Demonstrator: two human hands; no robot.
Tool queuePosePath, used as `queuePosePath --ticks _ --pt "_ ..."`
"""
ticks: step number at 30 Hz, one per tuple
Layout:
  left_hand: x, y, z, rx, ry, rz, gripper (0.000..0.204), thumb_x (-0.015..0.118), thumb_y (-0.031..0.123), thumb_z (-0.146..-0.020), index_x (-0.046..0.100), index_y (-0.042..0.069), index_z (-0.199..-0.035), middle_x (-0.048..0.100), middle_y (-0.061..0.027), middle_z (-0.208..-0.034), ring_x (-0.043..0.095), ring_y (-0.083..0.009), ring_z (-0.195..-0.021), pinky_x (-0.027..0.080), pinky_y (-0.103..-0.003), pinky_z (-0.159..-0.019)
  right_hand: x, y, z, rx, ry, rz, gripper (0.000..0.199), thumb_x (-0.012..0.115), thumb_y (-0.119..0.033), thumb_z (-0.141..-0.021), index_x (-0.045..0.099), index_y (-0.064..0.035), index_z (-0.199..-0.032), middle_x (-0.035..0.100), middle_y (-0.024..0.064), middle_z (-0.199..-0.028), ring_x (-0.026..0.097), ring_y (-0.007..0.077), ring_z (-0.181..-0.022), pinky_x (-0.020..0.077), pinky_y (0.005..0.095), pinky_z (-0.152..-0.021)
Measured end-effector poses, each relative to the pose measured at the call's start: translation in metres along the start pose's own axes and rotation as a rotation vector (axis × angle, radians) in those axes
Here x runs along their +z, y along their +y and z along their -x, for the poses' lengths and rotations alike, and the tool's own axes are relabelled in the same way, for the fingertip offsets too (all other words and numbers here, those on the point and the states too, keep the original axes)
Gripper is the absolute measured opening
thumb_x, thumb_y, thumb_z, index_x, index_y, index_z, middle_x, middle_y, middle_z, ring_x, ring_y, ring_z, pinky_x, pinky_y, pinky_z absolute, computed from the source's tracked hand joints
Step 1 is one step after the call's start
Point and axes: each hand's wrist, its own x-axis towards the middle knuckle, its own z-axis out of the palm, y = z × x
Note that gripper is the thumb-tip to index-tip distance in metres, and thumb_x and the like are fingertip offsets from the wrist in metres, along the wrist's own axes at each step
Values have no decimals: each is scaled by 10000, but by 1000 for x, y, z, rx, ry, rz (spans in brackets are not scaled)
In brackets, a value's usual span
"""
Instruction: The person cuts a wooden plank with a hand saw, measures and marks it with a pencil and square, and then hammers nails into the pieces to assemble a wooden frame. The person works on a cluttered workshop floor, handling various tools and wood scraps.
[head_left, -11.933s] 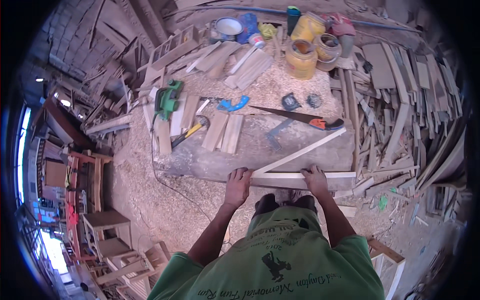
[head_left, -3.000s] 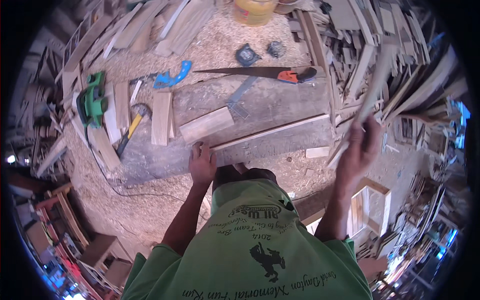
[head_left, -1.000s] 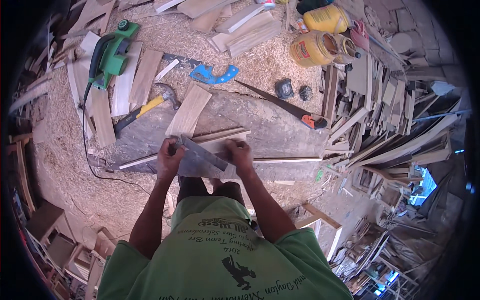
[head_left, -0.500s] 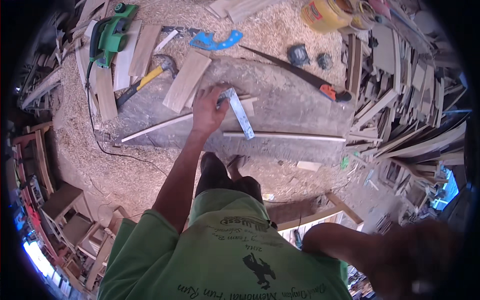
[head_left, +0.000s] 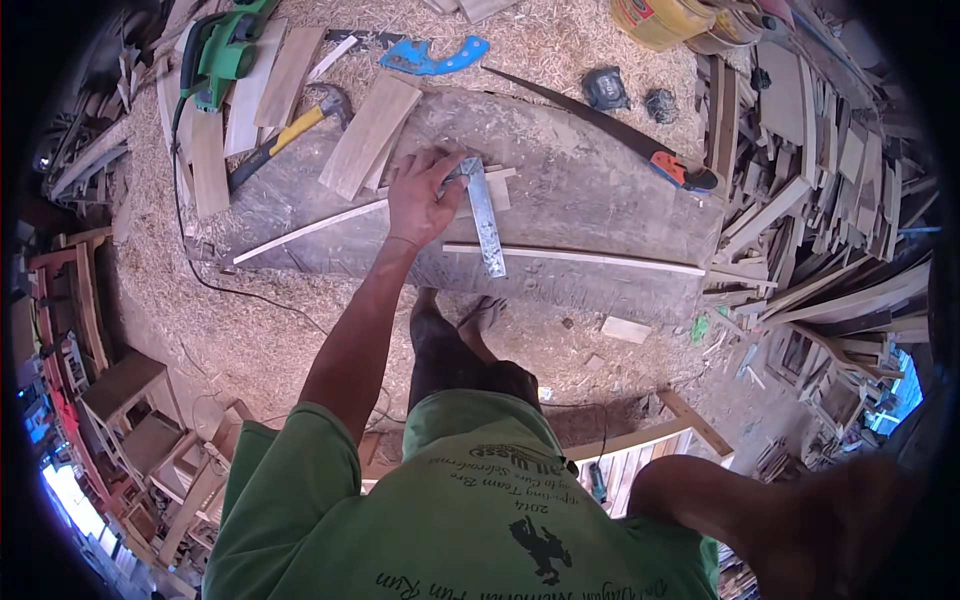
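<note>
My left hand (head_left: pixel 420 200) is closed around the short arm of a metal try square (head_left: pixel 486 228) over the worn wooden bench (head_left: pixel 580 190). The square's blade points down toward the bench's near edge, its tip by a thin wooden strip (head_left: pixel 580 258). Another thin strip (head_left: pixel 310 230) slants from under my left hand toward the left. Just beyond that hand lie overlapping flat boards (head_left: pixel 370 135). My right arm bends up at the lower right, where my right hand (head_left: pixel 865 510) is dark and blurred; its fingers cannot be made out.
On the left are a hammer (head_left: pixel 290 135) and a corded green power planer (head_left: pixel 225 60). A blue-handled saw (head_left: pixel 435 57) and a handsaw (head_left: pixel 610 130) lie toward the far side. Yellow tubs (head_left: pixel 655 22) stand at the back. Scrap wood (head_left: pixel 840 170) is piled on the right.
The square has turned slightly in my left hand's grip, its blade now pointing more straight toward me. My view has shifted a little. The right arm remains raised.
</note>
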Motion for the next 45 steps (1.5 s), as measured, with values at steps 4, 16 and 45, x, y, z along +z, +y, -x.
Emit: queuePosePath --ticks 4,16,45 --pt "-1 2 2 14 0 -59 459 759 272 -950 766 243 -1408 716 -58 -1199 632 -335 -1139 492 -479 -1030 -17 78 47 341 80 386 174 667 -54 -1085 628 -10 -1249 780 144 -966 699 160 -758 562 264 -689" --pt "6 -7 5 50 -4 -28 436 732 274 -993 746 235 -1427 712 -60 -1272 615 -339 -1186 484 -493 -1027 -18 281 209 628 -290 858 291 651 -105 -1034 758 -77 -1304 786 239 -987 762 461 -873 600 553 -761" --pt "0 0 4 78 -2 -37 438 706 220 -1002 732 202 -1438 687 -67 -1254 617 -341 -1169 510 -490 -1006 27 312 150 437 -559 1048 310 681 -75 -979 789 -91 -1269 783 202 -920 764 426 -833 611 540 -760"
